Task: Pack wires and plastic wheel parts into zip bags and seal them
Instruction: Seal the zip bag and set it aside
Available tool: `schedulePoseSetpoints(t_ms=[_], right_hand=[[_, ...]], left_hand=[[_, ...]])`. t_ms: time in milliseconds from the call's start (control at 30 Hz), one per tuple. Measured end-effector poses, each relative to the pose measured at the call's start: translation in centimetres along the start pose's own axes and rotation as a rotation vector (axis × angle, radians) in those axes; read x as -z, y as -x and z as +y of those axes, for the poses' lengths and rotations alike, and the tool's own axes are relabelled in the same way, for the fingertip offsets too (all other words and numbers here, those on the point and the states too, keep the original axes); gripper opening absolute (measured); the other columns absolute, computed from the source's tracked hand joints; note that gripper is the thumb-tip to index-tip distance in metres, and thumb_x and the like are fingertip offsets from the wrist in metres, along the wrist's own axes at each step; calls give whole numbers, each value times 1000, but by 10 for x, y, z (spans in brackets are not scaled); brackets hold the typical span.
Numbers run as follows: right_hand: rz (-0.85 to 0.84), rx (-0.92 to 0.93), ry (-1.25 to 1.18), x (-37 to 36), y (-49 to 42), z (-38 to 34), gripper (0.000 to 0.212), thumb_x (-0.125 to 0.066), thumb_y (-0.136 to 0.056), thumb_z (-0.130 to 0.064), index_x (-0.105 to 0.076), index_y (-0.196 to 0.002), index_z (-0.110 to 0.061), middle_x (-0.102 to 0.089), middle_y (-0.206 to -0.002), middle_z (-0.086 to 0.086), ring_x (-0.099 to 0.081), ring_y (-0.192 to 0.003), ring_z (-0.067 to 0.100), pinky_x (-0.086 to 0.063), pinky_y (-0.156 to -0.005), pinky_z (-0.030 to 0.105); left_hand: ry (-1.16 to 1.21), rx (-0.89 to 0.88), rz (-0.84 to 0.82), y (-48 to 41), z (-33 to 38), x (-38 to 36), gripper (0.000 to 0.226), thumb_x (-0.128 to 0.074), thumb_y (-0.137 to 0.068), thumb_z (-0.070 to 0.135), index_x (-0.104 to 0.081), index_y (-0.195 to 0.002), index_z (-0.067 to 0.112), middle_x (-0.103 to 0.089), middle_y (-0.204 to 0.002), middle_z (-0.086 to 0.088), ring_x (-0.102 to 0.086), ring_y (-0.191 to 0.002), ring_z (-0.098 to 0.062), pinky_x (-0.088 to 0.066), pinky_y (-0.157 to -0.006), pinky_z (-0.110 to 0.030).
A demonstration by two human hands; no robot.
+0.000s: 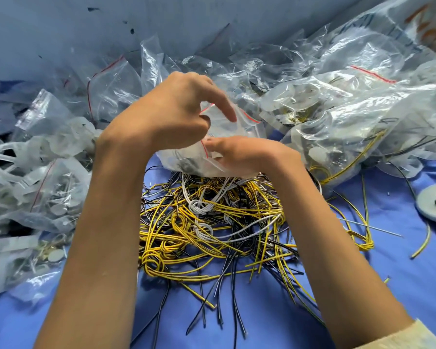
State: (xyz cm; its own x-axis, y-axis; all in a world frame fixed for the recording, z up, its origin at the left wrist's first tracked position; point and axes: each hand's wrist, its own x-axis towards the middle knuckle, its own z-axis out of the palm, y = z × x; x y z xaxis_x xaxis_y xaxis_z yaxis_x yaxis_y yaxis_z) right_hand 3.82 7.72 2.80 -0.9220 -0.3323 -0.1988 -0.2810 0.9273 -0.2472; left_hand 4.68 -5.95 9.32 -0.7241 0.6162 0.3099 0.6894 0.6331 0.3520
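Pinching one zip bag (247, 125) above the wire pile (212, 222), the right hand (239, 153) holds it; the left hand (166, 114) curls at its mouth, and its grip cannot be told.

Centre: a small clear plastic zip bag (233, 149) with a red line along its mouth, held above the wires between the left hand (166, 114), which pinches its upper edge, and the right hand (244, 153), whose thumb lies on its near corner with the fingers beneath; pale discs and dark pieces show through the film. Below it, a tangled heap of yellow-and-black, black and white wires (212, 230) lies on the blue sheet (262, 313), several strands coiled into small loops. Further filled clear zip bags (48, 190) are piled at left; a larger mound of such bags (350, 117) rises at right, yellow wire visible inside. At far left, translucent white plastic wheel parts (3, 157) lie loose.
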Motion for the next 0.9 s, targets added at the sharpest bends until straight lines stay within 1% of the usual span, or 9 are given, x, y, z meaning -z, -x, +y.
schedulePoseSetpoints(t_ms=[133, 267, 367, 433, 500, 567, 633, 767, 900], right_hand=[[201, -48, -42, 15, 10, 7, 45, -44, -98, -28, -37, -143, -29, -40, -148, 6, -39, -133, 24, -32, -106, 32], [433, -67, -173, 24, 16, 7, 43, -47, -87, -13, -49, -127, -30, -59, -126, 11, -57, -110, 31, -49, -93, 45], [458, -133, -180, 23, 17, 9, 54, -44, -87, -17, -40, -138, -32, -57, -130, 10, -59, -111, 30, -50, -92, 43], [488, -160, -186, 22, 15, 13, 54, -41, -89, -18, -40, -140, -32, -57, -131, 7, -58, -110, 28, -49, -88, 35], [489, -176, -175, 22, 14, 18, 51, -42, -90, -19, -42, -140, -30, -56, -134, 3, -55, -116, 25, -44, -86, 31], [447, -184, -176, 23, 14, 22, 51, -45, -93, -22, -37, -143, -28, -48, -143, 0, -48, -126, 20, -40, -99, 31], [401, -182, -168, 22, 14, 22, 56, -46, -94, -24, -29, -147, -24, -39, -150, -1, -41, -133, 17, -32, -108, 31], [393, -172, -163, 18, 10, 19, 65, -47, -96, -26, -15, -151, -19, -22, -157, -1, -28, -141, 16, -21, -111, 25], [494, -228, -215, 17, 9, 15, 64, -36, -99, -24, 0, -152, -22, -8, -160, 6, -21, -143, 26, -16, -116, 35]], left_hand=[[-33, 40, 23, -2, -4, 2, 54, -41, -76, -9, -71, -82, 36, -59, -123, 6, -52, -96, 1, -36, -74, -5], [-117, 114, -203, 0, -7, -2, 26, -64, -82, 25, -63, -96, 46, -42, -119, 3, -47, -96, -12, -33, -86, -20], [-165, 173, -345, 1, -8, -7, 19, -68, -79, 41, -62, -96, 47, -30, -114, 2, -37, -99, -11, -28, -93, -23], [-212, 185, -387, 1, -7, -8, 11, -65, -81, 39, -61, -85, 48, -33, -109, 2, -41, -93, -9, -32, -89, -25], [-227, 226, -421, 1, -6, -6, 2, -65, -79, 45, -65, -81, 47, -45, -99, 7, -49, -79, -4, -38, -77, -25], [-265, 280, -462, 1, -8, -5, 21, -67, -70, 60, -69, -81, 42, -57, -80, 18, -52, -70, 2, -39, -63, -23], [-308, 333, -487, 2, -8, -5, 36, -69, -61, 67, -71, -79, 37, -62, -72, 17, -55, -70, -1, -41, -63, -20], [-277, 403, -331, -1, -8, -11, 31, -78, -66, 45, -66, -65, 16, -61, -63, 3, -60, -69, -18, -41, -59, -25], [-169, 457, 205, -6, -7, -16, 10, -69, -68, 24, -59, -65, 20, -66, -83, -12, -62, -88, -34, -49, -76, -34]])
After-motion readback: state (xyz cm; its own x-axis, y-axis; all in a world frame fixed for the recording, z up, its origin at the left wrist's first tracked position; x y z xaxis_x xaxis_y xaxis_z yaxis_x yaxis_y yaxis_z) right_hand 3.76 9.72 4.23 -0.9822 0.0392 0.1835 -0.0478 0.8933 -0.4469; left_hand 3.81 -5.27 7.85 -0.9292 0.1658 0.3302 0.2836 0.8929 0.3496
